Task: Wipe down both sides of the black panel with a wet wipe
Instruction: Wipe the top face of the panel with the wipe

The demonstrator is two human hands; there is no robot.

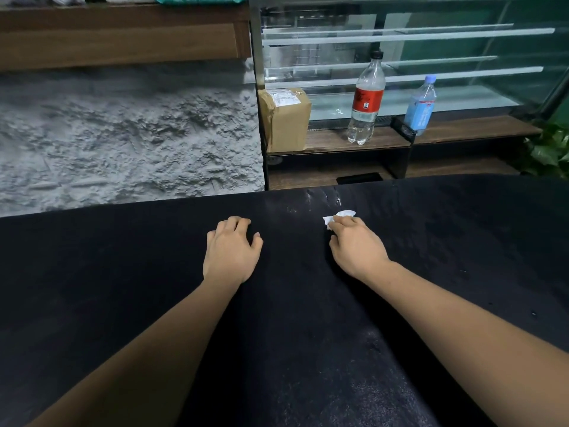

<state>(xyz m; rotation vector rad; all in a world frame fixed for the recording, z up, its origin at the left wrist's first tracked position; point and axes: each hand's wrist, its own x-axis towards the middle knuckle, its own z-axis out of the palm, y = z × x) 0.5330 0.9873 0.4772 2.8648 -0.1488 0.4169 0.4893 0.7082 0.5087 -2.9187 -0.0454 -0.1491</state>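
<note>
The large black panel [123, 272] fills the lower half of the view, its far edge running from left to right. My right hand [354, 245] grips a crumpled white wet wipe [337, 217] and holds it against the panel close to the far edge. Just beyond the wipe, faint pale smears mark the panel surface. My left hand [232, 249] rests on the panel to the left of the right hand, fingers bent with the tips on the surface and nothing in it.
Past the panel's far edge stands a rough grey wall [123, 134] on the left. To the right, a wooden shelf [338, 141] carries a cardboard parcel [286, 118], a red-labelled bottle [366, 100] and a blue bottle [420, 103] before a glass case.
</note>
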